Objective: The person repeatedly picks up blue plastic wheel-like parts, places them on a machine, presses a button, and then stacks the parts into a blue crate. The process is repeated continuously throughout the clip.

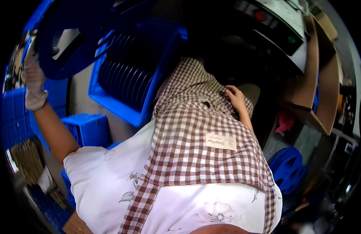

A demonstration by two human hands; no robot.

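Note:
My left hand (34,78), in a pale knitted glove, is raised at the far left and closed on the rim of a large blue plastic reel (67,72). Its fingertips are partly hidden by the reel, which has cut-out openings and is held up in front of a blue crate (114,107). Inside the crate, several dark round discs (124,84) stand on edge in a row. My bare right hand (236,97) rests on my lap, on the brown checked apron (204,144), with loosely bent fingers and nothing visible in them.
Blue bins (87,124) stand low on the left, near stacked brown cardboard (26,162). A machine panel with a red button (260,15) is at the upper right. Beside it stands an open cardboard box (305,85); more blue reels (286,167) are below it.

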